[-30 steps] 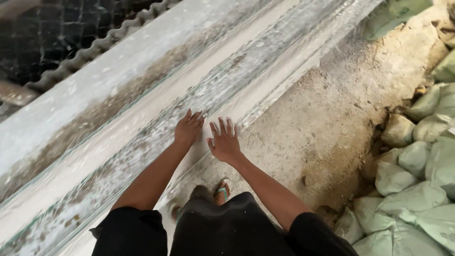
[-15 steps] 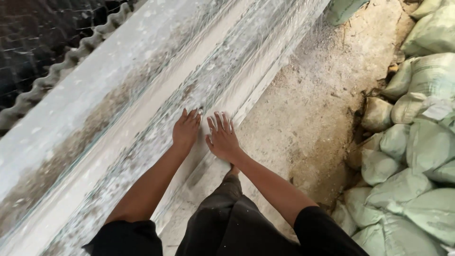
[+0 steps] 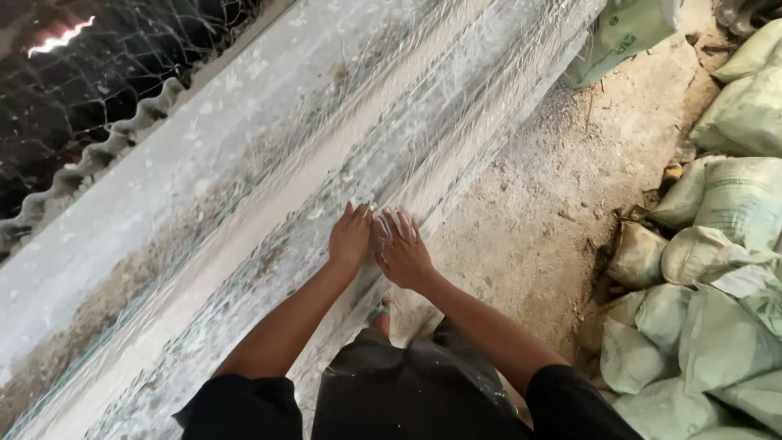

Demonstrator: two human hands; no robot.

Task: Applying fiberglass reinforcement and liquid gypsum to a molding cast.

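Down on the long grey slab [image 3: 269,171], both hands lie flat, side by side, on the wire mesh [image 3: 440,122] stretched over it. Left hand [image 3: 350,238]: palm down, fingers together, holding nothing. Right hand [image 3: 401,251]: palm down, fingers spread, holding nothing, touching the left at the thumb side.

Mesh runs along the near half of the slab. Long axis goes diagonal, lower left to upper right, same as the slab, pointing toward the green sack [image 3: 623,33] at the far end.

Risks, as I judge them: cut wire ends could snag or prick bare palms if the hands slide; the mesh looks springy, so it may lift or bunch once pressure comes off. Dusty floor [image 3: 562,187] and piled sacks [image 3: 717,285] close on the right leave little footing.
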